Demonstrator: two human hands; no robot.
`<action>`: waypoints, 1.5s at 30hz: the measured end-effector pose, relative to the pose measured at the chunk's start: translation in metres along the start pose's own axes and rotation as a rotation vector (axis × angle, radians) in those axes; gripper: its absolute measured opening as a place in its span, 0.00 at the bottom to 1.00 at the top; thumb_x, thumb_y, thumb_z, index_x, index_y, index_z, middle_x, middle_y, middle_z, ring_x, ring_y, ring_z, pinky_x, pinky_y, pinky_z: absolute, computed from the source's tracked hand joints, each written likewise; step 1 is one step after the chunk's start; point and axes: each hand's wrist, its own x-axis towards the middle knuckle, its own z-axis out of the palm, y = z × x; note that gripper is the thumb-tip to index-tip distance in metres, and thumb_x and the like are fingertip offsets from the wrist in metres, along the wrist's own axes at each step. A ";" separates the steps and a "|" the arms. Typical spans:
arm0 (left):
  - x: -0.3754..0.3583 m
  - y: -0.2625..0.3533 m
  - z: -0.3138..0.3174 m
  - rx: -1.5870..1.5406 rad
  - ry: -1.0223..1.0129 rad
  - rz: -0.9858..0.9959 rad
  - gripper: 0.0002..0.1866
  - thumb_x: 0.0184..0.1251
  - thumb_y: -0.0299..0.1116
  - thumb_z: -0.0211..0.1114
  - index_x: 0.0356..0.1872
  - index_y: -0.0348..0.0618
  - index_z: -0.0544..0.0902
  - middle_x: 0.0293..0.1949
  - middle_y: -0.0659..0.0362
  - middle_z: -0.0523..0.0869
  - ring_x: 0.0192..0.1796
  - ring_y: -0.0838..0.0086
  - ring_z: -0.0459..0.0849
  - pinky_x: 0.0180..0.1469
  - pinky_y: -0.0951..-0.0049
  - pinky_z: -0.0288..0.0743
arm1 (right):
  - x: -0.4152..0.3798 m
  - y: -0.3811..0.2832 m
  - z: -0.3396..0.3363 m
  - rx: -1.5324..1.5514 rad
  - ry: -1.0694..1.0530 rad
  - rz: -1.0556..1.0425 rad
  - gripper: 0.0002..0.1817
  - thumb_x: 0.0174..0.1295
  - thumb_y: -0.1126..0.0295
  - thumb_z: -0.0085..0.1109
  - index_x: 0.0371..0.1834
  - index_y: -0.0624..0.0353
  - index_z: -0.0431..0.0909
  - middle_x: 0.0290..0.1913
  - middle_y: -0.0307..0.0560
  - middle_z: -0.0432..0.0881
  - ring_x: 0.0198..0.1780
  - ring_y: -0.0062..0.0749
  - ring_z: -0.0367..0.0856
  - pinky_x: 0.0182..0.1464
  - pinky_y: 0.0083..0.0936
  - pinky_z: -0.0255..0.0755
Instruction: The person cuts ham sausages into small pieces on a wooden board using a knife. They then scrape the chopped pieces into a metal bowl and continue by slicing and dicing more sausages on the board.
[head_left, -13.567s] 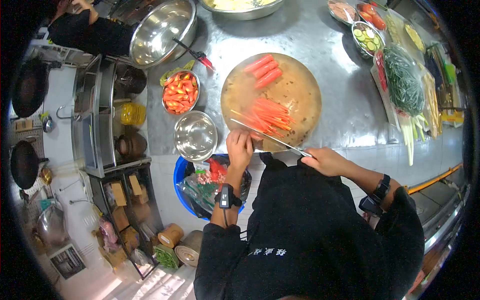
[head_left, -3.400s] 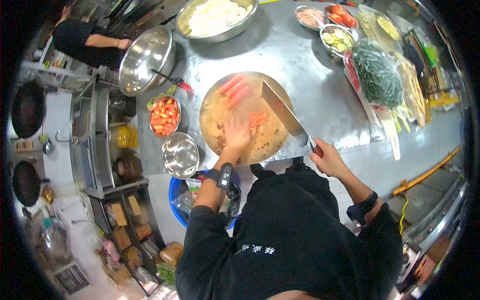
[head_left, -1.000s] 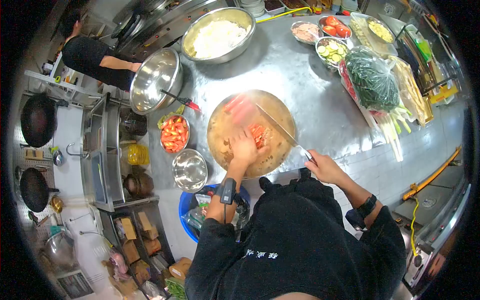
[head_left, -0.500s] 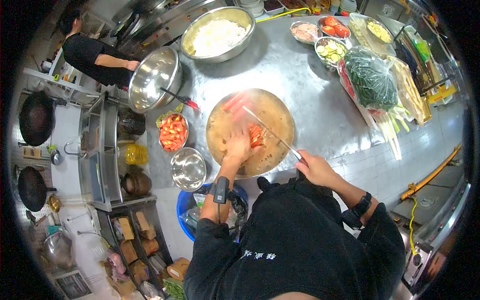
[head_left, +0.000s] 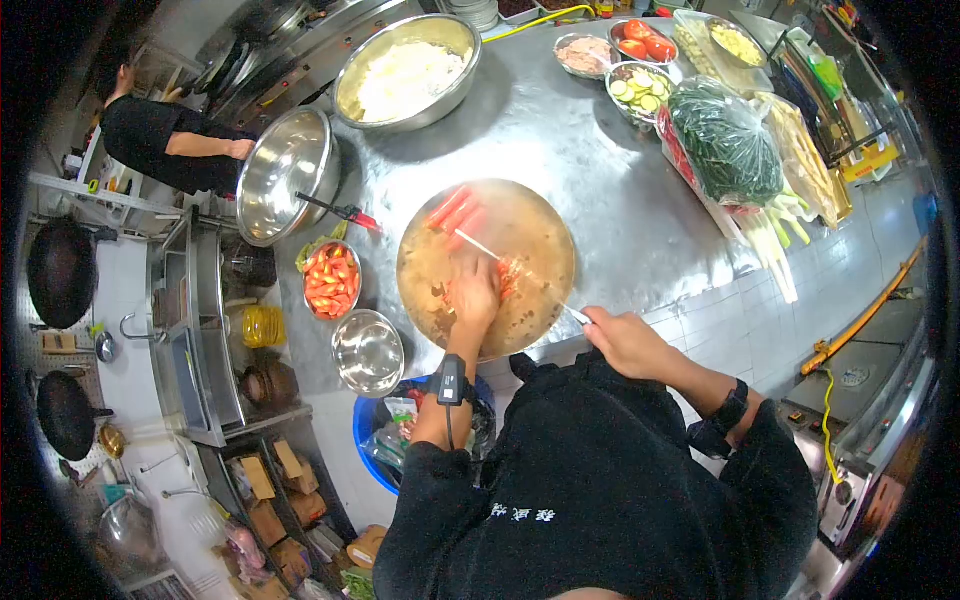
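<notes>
Orange carrot strips [head_left: 507, 279] are seen bunched near the middle of a round wooden chopping board [head_left: 540, 230], which rests on a steel worktop [head_left: 590, 150]. The strips are pressed down under the left hand [head_left: 473, 296], whose fingers are curled over them. A broad steel cleaver [head_left: 510, 265] is set edge-down across the bunch, just beside the left fingers; its handle is gripped firmly in the right hand [head_left: 622, 340] at the board's near edge. Three peeled whole carrot pieces [head_left: 453, 212] are laid side by side at the far part of the board, apart from the bunch. To the left of the board, a small steel bowl of cut carrot chunks [head_left: 330, 280] and an empty small steel bowl [head_left: 368, 352] are placed near each other. A large empty steel basin [head_left: 285, 175] with a red-handled tool [head_left: 340, 210] across its rim is noted further back, and beside it a large steel basin of white food [head_left: 405, 72]. A bag of green vegetables [head_left: 725, 140] lies at the right. Another person in black [head_left: 165, 145] stands at the far left.
</notes>
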 end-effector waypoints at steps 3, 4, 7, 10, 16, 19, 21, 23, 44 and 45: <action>-0.003 0.005 0.001 0.008 -0.013 -0.034 0.14 0.62 0.29 0.63 0.49 0.41 0.79 0.46 0.51 0.79 0.50 0.53 0.76 0.49 0.53 0.74 | 0.007 0.009 0.021 -0.010 -0.003 0.005 0.16 0.75 0.60 0.46 0.53 0.62 0.67 0.27 0.68 0.79 0.35 0.70 0.78 0.39 0.59 0.68; -0.002 0.002 0.005 0.006 -0.009 -0.022 0.15 0.62 0.29 0.63 0.50 0.41 0.79 0.47 0.50 0.79 0.51 0.53 0.76 0.49 0.53 0.74 | 0.010 0.014 0.026 -0.021 0.009 -0.004 0.16 0.75 0.60 0.45 0.52 0.63 0.67 0.28 0.68 0.79 0.35 0.70 0.78 0.39 0.59 0.68; -0.001 -0.003 0.003 0.009 0.010 0.027 0.13 0.59 0.28 0.63 0.46 0.41 0.80 0.46 0.48 0.79 0.50 0.51 0.77 0.50 0.53 0.74 | 0.014 0.019 0.026 -0.021 0.018 0.012 0.16 0.75 0.60 0.45 0.51 0.63 0.69 0.29 0.68 0.80 0.36 0.70 0.78 0.41 0.58 0.68; 0.004 -0.004 -0.005 -0.136 -0.001 -0.034 0.11 0.58 0.27 0.63 0.44 0.42 0.80 0.44 0.46 0.79 0.49 0.50 0.78 0.49 0.54 0.74 | 0.018 0.033 0.022 0.049 0.039 -0.009 0.15 0.75 0.60 0.45 0.50 0.62 0.70 0.29 0.67 0.80 0.37 0.69 0.79 0.41 0.58 0.69; -0.001 -0.012 -0.006 -0.110 -0.049 0.035 0.17 0.58 0.24 0.61 0.50 0.39 0.78 0.48 0.45 0.78 0.49 0.48 0.78 0.50 0.52 0.73 | 0.008 -0.002 -0.002 0.055 0.017 -0.024 0.15 0.75 0.60 0.45 0.51 0.61 0.71 0.30 0.67 0.80 0.35 0.69 0.79 0.40 0.58 0.70; -0.005 -0.010 -0.002 -0.042 -0.036 0.053 0.17 0.56 0.25 0.62 0.50 0.39 0.78 0.48 0.47 0.79 0.49 0.49 0.77 0.50 0.53 0.73 | 0.007 -0.007 0.005 -0.006 0.002 -0.010 0.15 0.75 0.60 0.45 0.51 0.60 0.71 0.29 0.68 0.80 0.35 0.69 0.79 0.39 0.58 0.70; -0.006 -0.006 -0.001 -0.027 -0.016 0.050 0.17 0.55 0.25 0.63 0.49 0.39 0.78 0.47 0.48 0.79 0.50 0.49 0.77 0.50 0.53 0.73 | 0.012 0.000 0.015 -0.019 -0.005 0.004 0.15 0.75 0.60 0.45 0.51 0.60 0.71 0.29 0.67 0.80 0.34 0.69 0.79 0.39 0.58 0.70; -0.005 -0.006 0.000 -0.026 0.026 0.058 0.16 0.55 0.26 0.63 0.48 0.39 0.78 0.47 0.49 0.80 0.50 0.50 0.77 0.50 0.53 0.73 | 0.022 0.008 0.023 -0.011 -0.006 0.012 0.15 0.75 0.60 0.45 0.51 0.60 0.71 0.28 0.67 0.80 0.34 0.69 0.79 0.38 0.58 0.70; -0.007 -0.015 -0.003 -0.170 0.134 0.010 0.06 0.67 0.27 0.59 0.43 0.39 0.78 0.44 0.47 0.79 0.51 0.46 0.76 0.54 0.51 0.71 | 0.033 0.028 0.025 0.043 -0.011 -0.016 0.18 0.75 0.58 0.44 0.52 0.63 0.72 0.33 0.69 0.81 0.38 0.69 0.80 0.40 0.57 0.70; -0.008 -0.014 -0.004 -0.143 0.114 0.038 0.07 0.66 0.27 0.60 0.43 0.39 0.78 0.44 0.47 0.79 0.51 0.47 0.76 0.54 0.51 0.71 | 0.032 0.022 0.020 0.047 -0.021 -0.007 0.18 0.75 0.58 0.44 0.53 0.63 0.71 0.33 0.69 0.81 0.38 0.70 0.79 0.40 0.57 0.70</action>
